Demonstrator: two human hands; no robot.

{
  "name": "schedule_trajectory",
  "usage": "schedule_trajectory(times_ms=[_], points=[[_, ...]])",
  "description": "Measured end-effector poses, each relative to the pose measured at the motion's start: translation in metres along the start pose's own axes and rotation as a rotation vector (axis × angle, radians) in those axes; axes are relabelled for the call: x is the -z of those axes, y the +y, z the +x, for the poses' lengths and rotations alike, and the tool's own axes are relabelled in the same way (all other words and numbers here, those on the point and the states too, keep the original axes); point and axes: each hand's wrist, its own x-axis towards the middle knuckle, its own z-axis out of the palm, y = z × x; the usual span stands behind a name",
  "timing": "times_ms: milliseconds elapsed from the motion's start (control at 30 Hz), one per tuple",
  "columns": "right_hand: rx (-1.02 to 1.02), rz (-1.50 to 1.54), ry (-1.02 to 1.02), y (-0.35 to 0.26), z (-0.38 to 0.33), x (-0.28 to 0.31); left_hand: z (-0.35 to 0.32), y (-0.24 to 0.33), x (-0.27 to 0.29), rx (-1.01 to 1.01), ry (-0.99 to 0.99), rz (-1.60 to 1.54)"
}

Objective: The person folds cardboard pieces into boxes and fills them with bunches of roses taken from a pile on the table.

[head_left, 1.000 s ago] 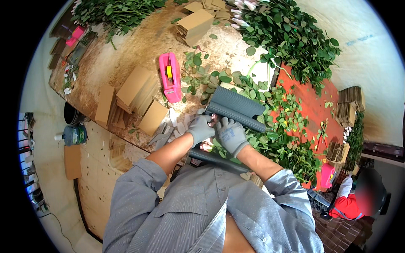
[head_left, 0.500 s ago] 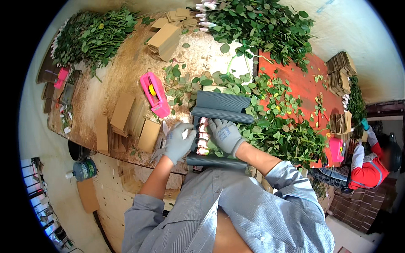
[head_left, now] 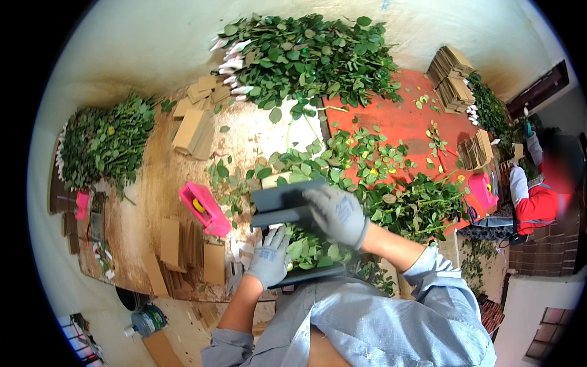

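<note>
Both my hands wear grey gloves. My left hand lies with its fingers stretched out at the left end of a leafy bundle of stems, covering most of the pale flower heads there. The bundle rests on a dark grey ribbed sheet, its near edge by my shirt. My right hand grips the sheet's far flap near its right end; the fingers are slightly blurred and the thumb is hidden. A pink tape dispenser with a yellow core stands to the left of the sheet.
Cardboard pieces stand at the near left, with more farther back. Leafy stem bunches lie at the back and far left. Loose leaves litter the red tabletop. At the right, a person in red works nearby.
My left hand has moved onto the flower heads, its fingers now straightened. My right hand has shifted from the bundle to the sheet's far flap. The view has swung to the right.
</note>
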Motion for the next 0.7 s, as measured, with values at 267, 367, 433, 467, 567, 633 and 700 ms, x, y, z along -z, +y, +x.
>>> schedule_trajectory(times_ms=[267, 367, 433, 467, 567, 633, 700], points=[[-0.53, -0.168, -0.11, 0.208, 0.105, -0.08, 0.011, 0.011, 0.011, -0.008, 0.005, 0.061], [-0.735, -0.241, -0.18, 0.221, 0.133, -0.114, 0.004, 0.006, 0.006, 0.017, -0.014, 0.102], [-0.786, -0.319, -0.18, 0.227, 0.138, -0.131, 0.003, 0.007, 0.008, 0.021, -0.033, 0.09], [-0.818, -0.36, -0.176, 0.232, 0.137, -0.135, 0.005, 0.008, 0.01, 0.011, -0.039, 0.085], [-0.702, -0.392, -0.319, 0.237, 0.146, -0.137, 0.004, 0.012, 0.013, 0.027, -0.049, 0.08], [-0.6, -0.4, -0.371, 0.245, 0.144, -0.128, 0.008, 0.016, 0.015, 0.027, -0.048, 0.056], [-0.498, -0.352, -0.503, 0.245, 0.138, -0.112, 0.013, 0.015, 0.013, -0.01, -0.03, 0.058]])
